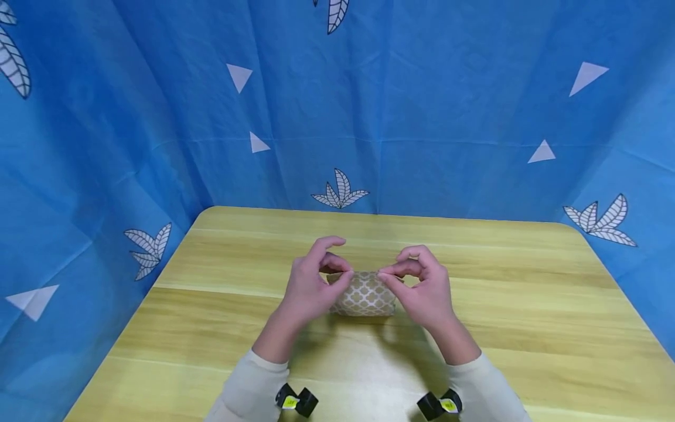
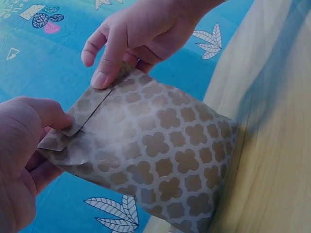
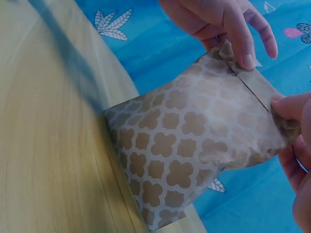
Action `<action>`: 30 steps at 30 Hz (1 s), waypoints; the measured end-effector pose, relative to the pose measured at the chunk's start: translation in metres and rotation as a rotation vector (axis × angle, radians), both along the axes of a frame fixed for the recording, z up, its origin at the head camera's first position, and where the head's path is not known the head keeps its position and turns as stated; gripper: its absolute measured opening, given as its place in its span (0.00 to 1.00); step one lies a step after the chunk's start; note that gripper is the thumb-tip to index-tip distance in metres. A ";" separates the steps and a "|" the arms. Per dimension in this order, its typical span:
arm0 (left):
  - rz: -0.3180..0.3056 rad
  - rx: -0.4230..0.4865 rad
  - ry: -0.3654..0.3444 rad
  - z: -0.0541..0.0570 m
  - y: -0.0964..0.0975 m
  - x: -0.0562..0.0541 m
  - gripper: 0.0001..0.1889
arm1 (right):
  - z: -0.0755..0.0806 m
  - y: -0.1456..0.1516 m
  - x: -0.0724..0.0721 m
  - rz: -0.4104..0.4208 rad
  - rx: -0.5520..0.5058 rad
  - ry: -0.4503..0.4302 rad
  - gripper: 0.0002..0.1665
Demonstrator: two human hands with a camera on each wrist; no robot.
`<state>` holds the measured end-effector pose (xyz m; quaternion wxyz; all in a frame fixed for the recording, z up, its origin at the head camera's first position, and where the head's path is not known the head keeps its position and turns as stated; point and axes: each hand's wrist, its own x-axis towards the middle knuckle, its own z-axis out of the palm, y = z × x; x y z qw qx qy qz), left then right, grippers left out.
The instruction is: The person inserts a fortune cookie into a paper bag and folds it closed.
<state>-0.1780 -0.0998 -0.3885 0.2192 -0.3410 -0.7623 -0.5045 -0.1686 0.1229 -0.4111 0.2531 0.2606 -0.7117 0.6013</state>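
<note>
A brown paper bag (image 1: 365, 296) with a white lattice pattern stands upright on the wooden table, its top edge folded over in a narrow strip. At the left end of that fold, my left hand (image 1: 317, 282) pinches the paper between thumb and fingers. My right hand (image 1: 423, 288) pinches the other end in the same way. In the left wrist view the paper bag (image 2: 165, 150) looks bulged, and its contents are hidden. The right wrist view shows the fold line of the bag (image 3: 170, 141) running between both thumbs.
The pale wooden table (image 1: 501, 305) spreads out around the bag. Behind it and at the sides hangs a blue curtain (image 1: 422, 117) printed with white leaves and triangles. Black straps with small devices (image 1: 306, 403) sit at both wrists.
</note>
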 end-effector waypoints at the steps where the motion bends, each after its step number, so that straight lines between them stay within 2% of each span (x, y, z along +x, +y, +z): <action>1: 0.004 -0.006 -0.002 0.000 -0.001 0.000 0.28 | 0.000 0.001 0.001 -0.004 -0.001 -0.002 0.21; 7: 0.060 -0.032 -0.011 0.002 -0.008 0.001 0.28 | 0.002 0.005 0.003 -0.026 -0.005 -0.026 0.22; 15: 0.063 -0.025 -0.066 0.005 -0.013 0.000 0.27 | 0.024 0.001 0.013 -0.019 -0.005 -0.048 0.20; 18: 0.081 -0.018 -0.075 0.005 -0.013 -0.001 0.27 | 0.026 0.002 0.013 -0.024 -0.003 -0.060 0.20; 25: 0.175 0.008 -0.098 0.005 -0.011 0.000 0.26 | 0.024 0.007 0.016 -0.064 0.009 -0.090 0.20; 30: 0.200 0.019 -0.109 0.001 -0.008 -0.005 0.28 | 0.022 0.012 0.017 -0.094 0.003 -0.154 0.21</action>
